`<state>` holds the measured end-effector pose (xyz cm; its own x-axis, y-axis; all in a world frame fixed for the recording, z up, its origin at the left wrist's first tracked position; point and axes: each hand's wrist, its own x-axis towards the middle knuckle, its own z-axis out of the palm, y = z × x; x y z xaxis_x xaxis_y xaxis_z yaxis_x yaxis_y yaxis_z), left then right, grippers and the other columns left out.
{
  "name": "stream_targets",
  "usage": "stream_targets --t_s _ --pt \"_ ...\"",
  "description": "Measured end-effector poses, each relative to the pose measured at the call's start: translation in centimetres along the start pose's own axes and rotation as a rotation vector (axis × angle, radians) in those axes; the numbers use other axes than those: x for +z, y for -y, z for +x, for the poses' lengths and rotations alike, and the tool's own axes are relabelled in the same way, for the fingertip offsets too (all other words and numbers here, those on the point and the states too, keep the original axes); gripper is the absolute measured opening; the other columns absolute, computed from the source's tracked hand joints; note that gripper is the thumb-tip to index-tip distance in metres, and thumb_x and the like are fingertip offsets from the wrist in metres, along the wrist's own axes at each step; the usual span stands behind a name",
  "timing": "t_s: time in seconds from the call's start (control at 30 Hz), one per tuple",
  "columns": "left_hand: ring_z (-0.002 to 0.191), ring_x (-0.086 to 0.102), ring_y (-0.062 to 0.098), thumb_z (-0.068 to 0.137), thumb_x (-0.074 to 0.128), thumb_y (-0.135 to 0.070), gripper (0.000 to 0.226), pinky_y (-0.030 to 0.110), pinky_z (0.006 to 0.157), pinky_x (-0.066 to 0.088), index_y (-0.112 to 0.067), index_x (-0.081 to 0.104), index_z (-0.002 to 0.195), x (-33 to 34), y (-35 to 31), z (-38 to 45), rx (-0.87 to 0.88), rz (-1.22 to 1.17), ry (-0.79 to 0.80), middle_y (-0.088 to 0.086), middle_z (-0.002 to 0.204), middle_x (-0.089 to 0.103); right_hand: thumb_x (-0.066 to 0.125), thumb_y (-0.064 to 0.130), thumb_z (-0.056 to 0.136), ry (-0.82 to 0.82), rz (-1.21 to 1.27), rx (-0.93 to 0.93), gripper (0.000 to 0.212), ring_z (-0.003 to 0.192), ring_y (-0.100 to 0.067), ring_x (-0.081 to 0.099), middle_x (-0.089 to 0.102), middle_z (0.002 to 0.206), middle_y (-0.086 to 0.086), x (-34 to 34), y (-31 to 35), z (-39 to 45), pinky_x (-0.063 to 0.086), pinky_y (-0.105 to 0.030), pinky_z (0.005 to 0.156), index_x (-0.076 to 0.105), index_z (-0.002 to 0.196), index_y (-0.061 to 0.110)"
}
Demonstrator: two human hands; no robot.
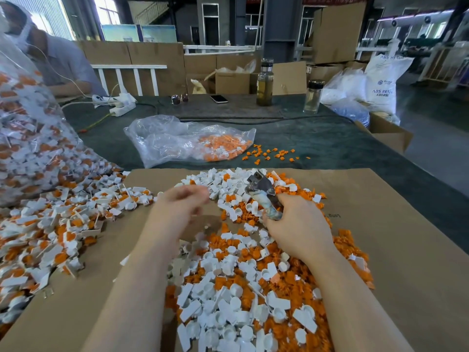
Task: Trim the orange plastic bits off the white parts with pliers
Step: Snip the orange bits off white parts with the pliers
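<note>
Orange bits and white parts, too many to count, are heaped on one cardboard sheet. One pair of pliers is gripped by the right hand. The blurred left hand cannot be judged.

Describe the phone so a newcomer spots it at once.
Look to the far edge of the dark green table. The phone lies flat there, between the sunglasses and the taller bottle. It is the only flat, glossy slab.
</note>
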<state>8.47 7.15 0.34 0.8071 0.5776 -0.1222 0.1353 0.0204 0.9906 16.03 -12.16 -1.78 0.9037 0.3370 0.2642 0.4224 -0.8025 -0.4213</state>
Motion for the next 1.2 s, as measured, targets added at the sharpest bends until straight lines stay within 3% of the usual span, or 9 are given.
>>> stream_targets --t_s 0.13,0.27,0.37,0.6,0.7,0.8,0.9,1.03,1.2 --pt "0.072 0.062 -0.006 0.088 0.074 -0.028 0.008 0.010 0.061 0.041 -0.035 0.072 0.084 2.7 1.1 -0.9 0.231 0.569 0.219 -0.021 0.080 0.068 0.062 0.036 0.087 0.001 0.001 0.002 0.031 0.059 -0.009 0.050 0.051 0.066 0.009 -0.1 0.1 0.0 0.032 -0.024 0.046 0.038 0.067 0.029" --pt "0.073 0.060 -0.001 0.089 0.071 -0.026 0.010 0.020 0.070 0.049 -0.034 0.069 0.083 3.9 2.0 -0.6 0.293 0.810 0.301 -0.020 0.076 0.063 0.062 0.038 0.087 0.006 0.001 -0.016 0.032 0.059 -0.009 0.049 0.051 0.066 0.009 0.1 0.3 0.0 0.031 -0.025 0.046 0.038 0.068 0.030" --pt "0.066 0.060 -0.002 0.090 0.069 -0.022 0.017 0.007 0.058 0.043 -0.034 0.066 0.078 4.0 2.3 -0.6 0.339 0.865 0.300 -0.021 0.072 0.061 0.061 0.039 0.087 0.007 0.006 -0.030 0.027 0.059 -0.010 0.050 0.053 0.067 0.008 0.3 0.4 0.1 0.035 -0.025 0.046 0.043 0.071 0.028" --pt "0.066 0.066 0.002 0.095 0.062 -0.018 0.016 0.013 0.063 0.050 -0.031 0.061 0.087 3.7 2.3 -0.5 0.380 0.764 0.296 -0.012 0.078 0.066 0.061 0.041 0.088 -0.002 0.003 -0.032 0.029 0.059 -0.010 0.051 0.053 0.067 0.008 0.5 0.3 0.1 0.039 -0.026 0.046 0.042 0.070 0.027" --pt "0.070 0.064 -0.003 0.100 0.056 -0.020 0.019 0.010 0.062 0.048 -0.034 0.068 0.096 3.6 1.9 -0.5 0.343 0.571 0.245 -0.016 0.084 0.067 0.060 0.044 0.089 -0.007 0.029 -0.039 0.032 0.059 -0.008 0.049 0.051 0.067 0.010 0.6 0.4 0.2 0.035 -0.024 0.048 0.039 0.069 0.031" --pt "0.063 0.065 -0.002 0.101 0.055 -0.020 0.025 0.009 0.057 0.048 -0.033 0.075 0.093 3.4 1.4 -0.6 0.198 0.308 0.230 -0.014 0.068 0.069 0.060 0.044 0.089 -0.014 0.067 -0.042 0.032 0.059 -0.007 0.050 0.052 0.067 0.012 0.7 0.5 0.1 0.033 -0.023 0.048 0.039 0.069 0.033" --pt "0.072 0.068 0.013 0.101 0.056 -0.014 0.021 0.026 0.071 0.059 -0.023 0.074 0.096 3.4 1.0 -0.7 0.031 0.016 0.257 -0.005 0.070 0.072 0.062 0.041 0.088 -0.023 0.130 -0.038 0.030 0.059 -0.007 0.050 0.052 0.067 0.011 0.6 0.5 0.1 0.031 -0.022 0.049 0.041 0.068 0.032" --pt "0.071 0.070 0.012 0.094 0.061 -0.003 0.009 0.022 0.065 0.060 -0.006 0.067 0.099 3.2 0.7 -0.8 -0.054 -0.296 0.313 0.004 0.074 0.072 0.066 0.036 0.086 -0.035 0.314 -0.042 0.025 0.060 -0.006 0.051 0.054 0.067 0.012 0.1 0.8 0.0 0.033 -0.020 0.051 0.048 0.069 0.032" --pt "0.075 0.072 0.015 0.088 0.068 -0.004 0.008 0.036 0.080 0.060 -0.007 0.069 0.095 3.3 0.7 -0.7 -0.004 -0.219 0.351 0.006 0.080 0.074 0.067 0.036 0.086 -0.024 0.559 0.004 0.013 0.071 -0.009 0.062 0.066 0.077 0.006 -0.2 1.2 -0.1 0.051 -0.028 0.063 0.063 0.087 0.024"
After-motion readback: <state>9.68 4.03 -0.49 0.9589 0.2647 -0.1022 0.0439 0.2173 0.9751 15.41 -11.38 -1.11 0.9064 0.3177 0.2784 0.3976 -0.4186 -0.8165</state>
